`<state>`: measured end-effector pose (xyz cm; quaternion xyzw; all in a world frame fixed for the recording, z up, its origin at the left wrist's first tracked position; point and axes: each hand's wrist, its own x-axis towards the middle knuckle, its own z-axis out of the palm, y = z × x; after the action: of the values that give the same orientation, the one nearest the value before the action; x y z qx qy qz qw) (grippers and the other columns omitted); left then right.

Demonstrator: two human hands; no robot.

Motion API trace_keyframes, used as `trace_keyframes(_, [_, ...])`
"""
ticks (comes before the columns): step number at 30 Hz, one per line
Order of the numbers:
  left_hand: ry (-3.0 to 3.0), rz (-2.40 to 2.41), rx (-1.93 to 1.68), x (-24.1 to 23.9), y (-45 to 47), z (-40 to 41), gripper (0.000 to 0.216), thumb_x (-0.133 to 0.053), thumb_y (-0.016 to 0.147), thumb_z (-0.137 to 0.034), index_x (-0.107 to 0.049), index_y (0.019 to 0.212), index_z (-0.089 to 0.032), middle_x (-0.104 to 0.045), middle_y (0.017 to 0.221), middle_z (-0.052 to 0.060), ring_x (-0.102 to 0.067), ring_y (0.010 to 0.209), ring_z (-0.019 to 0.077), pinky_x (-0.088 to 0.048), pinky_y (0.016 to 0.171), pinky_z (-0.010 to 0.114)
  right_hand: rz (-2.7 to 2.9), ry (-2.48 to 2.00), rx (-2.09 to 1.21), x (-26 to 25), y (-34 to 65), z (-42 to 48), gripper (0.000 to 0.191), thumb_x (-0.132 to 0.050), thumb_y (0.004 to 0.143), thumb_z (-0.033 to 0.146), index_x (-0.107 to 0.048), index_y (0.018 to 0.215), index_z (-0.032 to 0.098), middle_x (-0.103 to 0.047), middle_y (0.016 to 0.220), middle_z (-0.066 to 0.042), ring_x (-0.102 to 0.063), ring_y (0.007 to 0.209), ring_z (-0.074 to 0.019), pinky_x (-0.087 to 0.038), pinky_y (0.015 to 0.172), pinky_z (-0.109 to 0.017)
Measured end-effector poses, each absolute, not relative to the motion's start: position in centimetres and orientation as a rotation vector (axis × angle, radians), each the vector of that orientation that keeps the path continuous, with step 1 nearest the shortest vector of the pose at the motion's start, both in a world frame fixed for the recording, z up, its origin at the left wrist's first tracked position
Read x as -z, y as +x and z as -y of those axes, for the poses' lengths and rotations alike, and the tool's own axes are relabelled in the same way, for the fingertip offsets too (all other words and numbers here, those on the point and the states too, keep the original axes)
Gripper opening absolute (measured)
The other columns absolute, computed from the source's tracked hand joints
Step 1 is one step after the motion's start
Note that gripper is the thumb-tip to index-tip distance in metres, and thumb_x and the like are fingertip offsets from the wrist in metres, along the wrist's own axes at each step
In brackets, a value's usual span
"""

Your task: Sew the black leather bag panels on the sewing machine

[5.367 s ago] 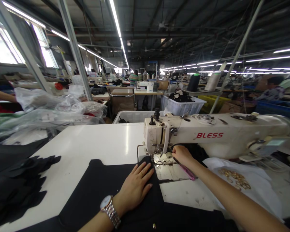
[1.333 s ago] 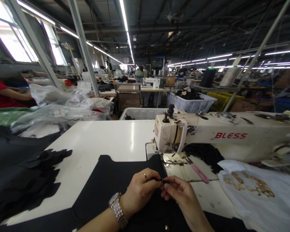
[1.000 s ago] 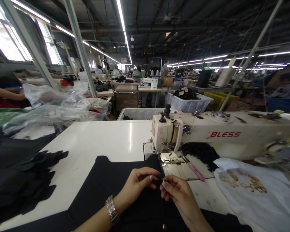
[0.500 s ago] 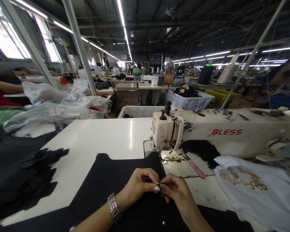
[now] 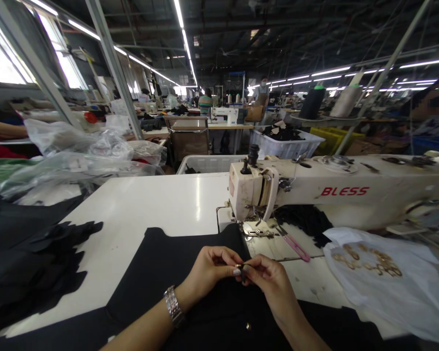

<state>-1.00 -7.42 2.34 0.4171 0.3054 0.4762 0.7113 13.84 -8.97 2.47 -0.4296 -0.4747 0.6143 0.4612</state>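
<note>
My left grip [image 5: 214,269] and right grip [image 5: 272,280] pinch 1 small black strip [image 5: 243,279] with gold-coloured metal [image 5: 238,266] between them, over the large, flat black sheet [image 5: 161,268] on the glossy white tabletop [image 5: 164,197]. Beyond my right grip, the cream-coloured metal sewing machine [image 5: 303,185] bears red capitals [image 5: 345,191] reading "BLESS".

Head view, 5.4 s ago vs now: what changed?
The right hand moved back and left from the sewing machine to meet the left hand, no longer flat on the black fabric. Both now pinch a small dark piece. A person appeared in back. Black fabric and pink tool stayed put.
</note>
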Motion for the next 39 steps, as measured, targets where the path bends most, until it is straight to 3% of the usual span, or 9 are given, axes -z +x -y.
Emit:
trace_keyframes(4, [0.964, -0.756, -1.132, -2.5, -1.1, 7.5, 0.018, -0.072, 0.057, -0.012, -0.055, 0.055, -0.008, -0.063, 0.066, 0.003, -0.059, 0.053, 0.0107, -0.048, 0.053, 0.021, 1.288, -1.044, -1.367, -2.4, 13.8, 9.4, 0.020, -0.059, 0.073, 0.034, -0.061, 0.076, 0.014, -0.065, 0.070, -0.005, -0.061, 0.066, -0.0153, -0.049, 0.062, -0.025])
trace_keyframes(7, [0.978, -0.787, -1.162, -2.7, -1.0, 7.6, 0.019, -0.072, 0.057, -0.011, -0.053, 0.055, -0.009, -0.062, 0.065, 0.002, -0.058, 0.056, 0.0094, -0.047, 0.053, 0.019, 1.349, -1.032, -1.270, -2.1, 13.8, 9.7, 0.017, -0.061, 0.071, 0.030, -0.061, 0.081, 0.016, -0.066, 0.077, -0.005, -0.062, 0.071, -0.0164, -0.050, 0.067, -0.027])
trace_keyframes(15, [1.044, -0.695, -1.135, -2.9, -0.8, 8.0, 0.020, -0.068, 0.064, -0.014, -0.049, 0.060, -0.010, -0.060, 0.065, 0.001, -0.056, 0.058, 0.0092, -0.044, 0.056, 0.020, 1.423, -1.094, -1.076, -1.6, 13.9, 9.8, 0.010, -0.060, 0.072, 0.027, -0.064, 0.072, 0.018, -0.065, 0.067, -0.002, -0.062, 0.061, -0.0149, -0.050, 0.057, -0.023])
trace_keyframes(29, [1.131, -0.794, -1.157, -2.2, -1.0, 8.0, 0.025, -0.068, 0.062, -0.018, -0.045, 0.058, -0.011, -0.058, 0.068, 0.003, -0.053, 0.059, 0.0078, -0.041, 0.055, 0.018, 1.165, -1.151, -1.406, -2.7, 13.9, 9.3, 0.025, -0.068, 0.061, 0.037, -0.064, 0.068, 0.013, -0.066, 0.058, -0.005, -0.061, 0.053, -0.0153, -0.048, 0.051, -0.024])
trace_keyframes(34, [1.064, -0.743, -1.089, -2.2, -0.9, 8.1, 0.033, -0.068, 0.063, -0.018, -0.045, 0.087, -0.015, -0.056, 0.066, -0.001, -0.052, 0.055, 0.0073, -0.041, 0.053, 0.018, 1.142, -1.067, -1.551, -2.4, 14.1, 9.2, 0.022, -0.066, 0.066, 0.033, -0.061, 0.063, 0.012, -0.061, 0.053, -0.001, -0.057, 0.047, -0.0103, -0.043, 0.044, -0.019])
trace_keyframes(36, [1.207, -0.819, -1.050, -2.5, -0.9, 8.2, 0.026, -0.064, 0.068, -0.019, -0.048, 0.088, -0.015, -0.055, 0.066, -0.001, -0.052, 0.056, 0.0075, -0.041, 0.053, 0.018, 1.069, -1.064, -1.636, -2.2, 14.1, 9.1, 0.022, -0.066, 0.065, 0.032, -0.059, 0.061, 0.011, -0.059, 0.051, 0.000, -0.055, 0.043, -0.0088, -0.040, 0.041, -0.018])
trace_keyframes(39, [1.690, -0.972, -1.023, -3.0, -1.2, 8.3, 0.005, -0.057, 0.073, -0.017, -0.055, 0.074, -0.013, -0.057, 0.068, 0.003, -0.054, 0.061, 0.0100, -0.044, 0.057, 0.019, 0.942, -1.074, -1.757, -2.0, 14.2, 8.7, 0.023, -0.067, 0.061, 0.031, -0.057, 0.057, 0.011, -0.058, 0.047, 0.001, -0.053, 0.038, -0.0075, -0.036, 0.036, -0.015])
